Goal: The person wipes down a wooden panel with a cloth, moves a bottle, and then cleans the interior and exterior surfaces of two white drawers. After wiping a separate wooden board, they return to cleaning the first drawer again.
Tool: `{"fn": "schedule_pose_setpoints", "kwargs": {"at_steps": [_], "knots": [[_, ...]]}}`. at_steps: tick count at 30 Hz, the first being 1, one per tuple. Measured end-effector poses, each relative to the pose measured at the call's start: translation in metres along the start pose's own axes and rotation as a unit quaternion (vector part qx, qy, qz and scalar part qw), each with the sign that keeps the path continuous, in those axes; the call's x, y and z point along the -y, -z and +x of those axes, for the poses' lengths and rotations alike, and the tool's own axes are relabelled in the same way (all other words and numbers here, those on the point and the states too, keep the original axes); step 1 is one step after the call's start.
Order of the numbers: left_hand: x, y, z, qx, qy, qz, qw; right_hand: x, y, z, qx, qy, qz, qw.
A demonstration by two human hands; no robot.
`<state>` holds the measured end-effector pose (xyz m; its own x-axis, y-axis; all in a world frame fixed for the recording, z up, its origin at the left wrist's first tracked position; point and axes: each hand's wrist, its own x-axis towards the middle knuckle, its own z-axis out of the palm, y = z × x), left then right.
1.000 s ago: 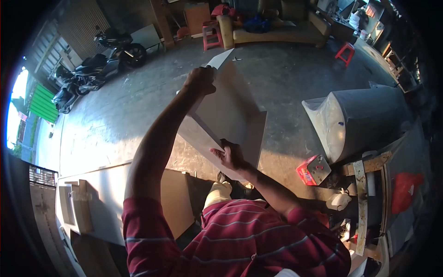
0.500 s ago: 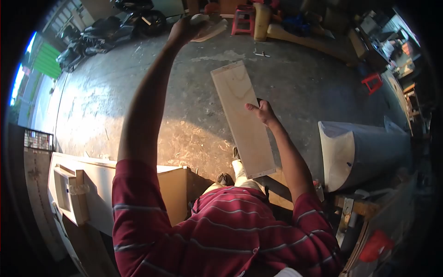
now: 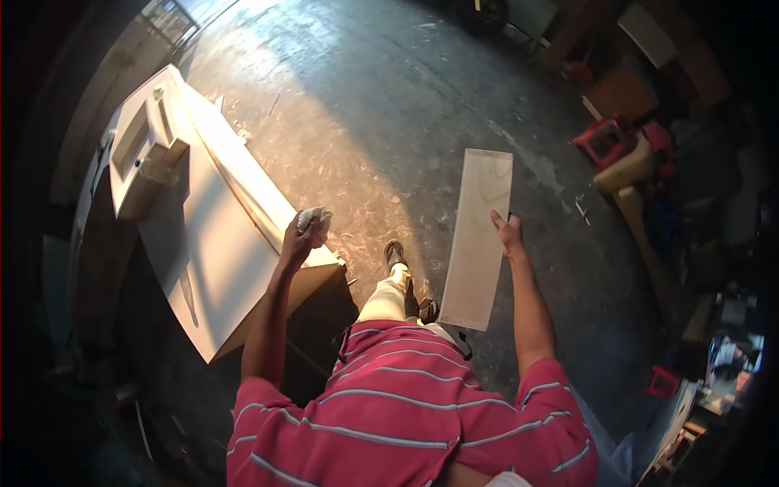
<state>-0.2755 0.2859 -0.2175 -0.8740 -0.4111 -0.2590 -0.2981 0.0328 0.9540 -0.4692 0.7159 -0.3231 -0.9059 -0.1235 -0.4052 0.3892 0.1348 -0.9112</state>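
My right hand [image 3: 510, 234] grips the long edge of a pale wooden board [image 3: 477, 243], thumb over its upper face. The board is held lengthwise in front of me, narrow strips showing across both ends. My left hand [image 3: 295, 247] is closed around a crumpled whitish cloth [image 3: 315, 219], near the edge of a large pale wooden panel piece [image 3: 219, 260] on my left. A small wooden box frame [image 3: 150, 158] rests on that piece, towards its far end.
Concrete floor [image 3: 381, 114] stretches ahead, sunlit on the left and shaded on the right. A red stool [image 3: 604, 142] stands at the far right, beside a yellowish rolled object [image 3: 629, 166]. Another red stool [image 3: 664, 381] is at the lower right.
My view and body have turned left, towards the large panel piece. My left hand has come down from far ahead, still with the cloth. My right hand keeps hold of the board.
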Motion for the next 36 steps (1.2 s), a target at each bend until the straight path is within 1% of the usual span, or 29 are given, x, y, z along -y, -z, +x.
{"fn": "schedule_pose_setpoints", "kwargs": {"at_steps": [2,4,5,6,8,9,10,12,13,14,15,16,17,18,19,20,21,22,24,25,26,28,29,30,32,33,34,35,36], "knots": [[0.014,0.004,0.002,-0.111,-0.002,-0.038,0.993,0.057,-0.021,0.013,0.029,-0.052,-0.035,0.998],[0.018,0.014,0.011,-0.199,0.004,-0.052,0.979,0.062,-0.03,0.058,0.078,-0.004,0.035,0.996],[0.021,0.02,0.019,-0.246,0.004,-0.076,0.966,0.078,-0.041,0.077,0.101,-0.001,0.033,0.994],[0.025,0.031,0.025,-0.268,0.027,-0.088,0.959,0.092,-0.045,0.087,0.118,-0.007,0.029,0.993],[0.016,0.048,0.039,-0.373,0.02,-0.098,0.923,0.113,-0.056,0.12,0.143,-0.003,-0.008,0.99],[0.011,0.064,0.042,-0.413,0.038,-0.058,0.908,0.126,-0.069,0.136,0.147,0.011,-0.029,0.989],[0.012,0.079,0.052,-0.474,0.013,-0.063,0.878,0.139,-0.082,0.151,0.165,0.016,-0.031,0.986],[-0.004,0.111,0.065,-0.547,-0.022,-0.034,0.836,0.177,-0.11,0.166,0.189,0.076,-0.042,0.978],[-0.011,0.128,0.067,-0.554,-0.013,-0.037,0.832,0.19,-0.119,0.184,0.144,0.052,-0.111,0.982],[-0.017,0.143,0.068,-0.561,-0.007,-0.041,0.827,0.2,-0.127,0.203,0.156,0.056,-0.112,0.98],[-0.021,0.155,0.068,-0.572,-0.017,-0.029,0.819,0.209,-0.136,0.223,0.196,0.075,-0.107,0.972],[-0.02,0.165,0.067,-0.586,0.001,-0.017,0.81,0.216,-0.146,0.243,0.236,0.095,-0.1,0.962],[-0.023,0.171,0.069,-0.61,-0.022,-0.016,0.792,0.225,-0.159,0.263,0.248,0.102,-0.099,0.958],[-0.023,0.175,0.071,-0.63,-0.042,-0.016,0.775,0.234,-0.172,0.282,0.287,0.109,-0.066,0.949],[-0.019,0.18,0.073,-0.636,-0.068,-0.04,0.767,0.241,-0.181,0.3,0.324,0.112,-0.035,0.939],[-0.013,0.186,0.075,-0.642,-0.094,-0.065,0.758,0.248,-0.191,0.318,0.331,0.113,-0.039,0.936],[-0.011,0.195,0.074,-0.621,-0.081,-0.077,0.776,0.26,-0.204,0.336,0.362,0.115,-0.068,0.923],[-0.006,0.204,0.076,-0.633,-0.036,-0.071,0.77,0.273,-0.218,0.355,0.393,0.119,-0.095,0.907],[-0.005,0.221,0.086,-0.667,-0.027,0.005,0.745,0.29,-0.25,0.377,0.413,0.118,-0.12,0.895],[-0.009,0.23,0.096,-0.682,-0.01,0.023,0.731,0.297,-0.268,0.388,0.425,0.109,-0.142,0.887],[-0.013,0.239,0.106,-0.688,-0.012,0.022,0.726,0.3,-0.283,0.403,0.431,0.113,-0.142,0.884],[-0.019,0.266,0.129,-0.718,0.029,0.091,0.689,0.304,-0.321,0.435,0.48,0.121,-0.179,0.85],[-0.018,0.28,0.143,-0.744,0.038,0.116,0.657,0.309,-0.341,0.437,0.488,0.1,-0.158,0.853],[-0.013,0.293,0.151,-0.75,0.04,0.111,0.651,0.308,-0.355,0.447,0.493,0.104,-0.163,0.848],[-0.002,0.332,0.177,-0.743,0.0,0.119,0.658,0.31,-0.396,0.467,0.533,0.115,-0.203,0.813],[0.004,0.351,0.191,-0.749,0.021,0.118,0.652,0.314,-0.415,0.477,0.538,0.118,-0.208,0.808],[0.017,0.372,0.205,-0.754,0.025,0.115,0.646,0.316,-0.436,0.486,0.543,0.106,-0.236,0.799],[0.048,0.399,0.218,-0.747,0.013,0.101,0.657,0.315,-0.458,0.49,0.546,0.093,-0.263,0.79],[0.058,0.421,0.23,-0.741,-0.002,0.086,0.666,0.314,-0.484,0.497,0.553,0.094,-0.267,0.784]]}}
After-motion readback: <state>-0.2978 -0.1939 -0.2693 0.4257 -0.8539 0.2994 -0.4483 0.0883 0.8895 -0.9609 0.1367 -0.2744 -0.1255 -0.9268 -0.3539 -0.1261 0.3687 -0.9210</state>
